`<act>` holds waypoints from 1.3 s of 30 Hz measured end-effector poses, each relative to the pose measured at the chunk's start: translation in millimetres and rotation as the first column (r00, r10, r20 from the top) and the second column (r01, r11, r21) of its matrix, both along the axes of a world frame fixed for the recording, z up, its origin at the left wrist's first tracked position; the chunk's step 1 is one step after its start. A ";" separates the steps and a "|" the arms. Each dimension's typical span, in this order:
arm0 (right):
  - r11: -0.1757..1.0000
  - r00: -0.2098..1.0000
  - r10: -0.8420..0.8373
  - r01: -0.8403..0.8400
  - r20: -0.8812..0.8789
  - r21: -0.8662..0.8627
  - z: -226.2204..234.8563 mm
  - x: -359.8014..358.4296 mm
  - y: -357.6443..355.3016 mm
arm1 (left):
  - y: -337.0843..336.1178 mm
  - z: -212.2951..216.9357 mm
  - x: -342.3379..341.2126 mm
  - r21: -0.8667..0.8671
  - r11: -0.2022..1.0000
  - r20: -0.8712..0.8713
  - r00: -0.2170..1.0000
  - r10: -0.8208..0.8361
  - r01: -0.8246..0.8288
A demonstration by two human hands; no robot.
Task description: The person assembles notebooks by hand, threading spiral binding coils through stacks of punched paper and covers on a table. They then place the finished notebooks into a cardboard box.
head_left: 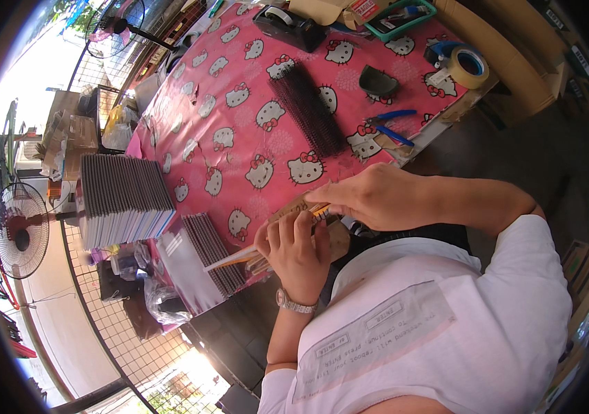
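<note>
The left hand [298, 245] grips a book [230, 259]; the right hand [372, 196] seems pinching its end. This looks unfinished; left of them, the stack [127, 200] looks bound; beyond, coils [307, 110] look unused.

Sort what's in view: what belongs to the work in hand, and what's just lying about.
Likely part of it:
- held papers
- black coils
- pliers
- tall notebook stack
- short notebook stack

Likely just lying about:
- tape roll
- tape dispenser
- green tray
</note>
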State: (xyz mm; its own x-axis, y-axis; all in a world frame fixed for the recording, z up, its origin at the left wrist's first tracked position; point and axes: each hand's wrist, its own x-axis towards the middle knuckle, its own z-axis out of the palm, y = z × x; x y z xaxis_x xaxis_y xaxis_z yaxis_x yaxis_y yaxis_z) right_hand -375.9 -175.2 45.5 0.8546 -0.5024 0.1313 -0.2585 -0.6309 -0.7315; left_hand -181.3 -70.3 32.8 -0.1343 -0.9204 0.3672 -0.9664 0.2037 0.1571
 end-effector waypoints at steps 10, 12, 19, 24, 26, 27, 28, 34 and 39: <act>0.485 0.468 -0.875 0.849 -0.125 -0.212 -159.6 -6.4 -142.7 | 3.8 -8.3 5.0 -0.083 0.995 -0.091 0.994 -0.055 0.048; 0.380 0.299 -0.918 0.853 -0.262 -0.358 -166.3 4.1 -147.7 | 12.4 -14.9 10.0 -0.057 0.997 -0.155 0.986 -0.055 0.046; 0.518 0.348 -0.849 0.696 -0.397 -0.498 -159.1 -16.8 -181.9 | 11.3 -16.1 7.6 -0.145 0.988 -0.166 0.982 -0.085 0.061; 0.974 0.986 -0.149 0.133 0.074 0.181 -47.9 24.2 -127.4 | 14.0 -20.5 20.1 -0.111 0.993 -0.077 0.996 -0.037 0.029; 0.563 0.923 0.186 -0.382 0.338 0.733 -23.5 37.7 -101.2 | 11.9 -15.2 22.4 -0.136 0.990 -0.044 0.998 0.043 -0.048; 0.566 0.923 0.178 -0.379 0.340 0.732 -22.0 44.6 -92.5 | 10.6 -13.3 22.6 -0.166 0.978 -0.019 0.991 0.129 -0.131; 0.460 0.844 0.349 -0.533 0.407 0.711 -22.7 51.8 -85.5 | 9.7 -18.3 26.6 -0.165 0.975 0.010 0.988 0.156 -0.152; 0.493 0.720 0.636 -0.655 0.276 0.572 -11.3 66.8 -87.0 | 14.1 -22.6 29.1 -0.200 0.973 -0.037 0.993 0.113 -0.118; 0.461 0.708 0.667 -0.638 0.234 0.617 -10.4 70.8 -88.3 | 17.4 -23.3 35.4 -0.221 0.974 -0.044 0.998 0.037 -0.046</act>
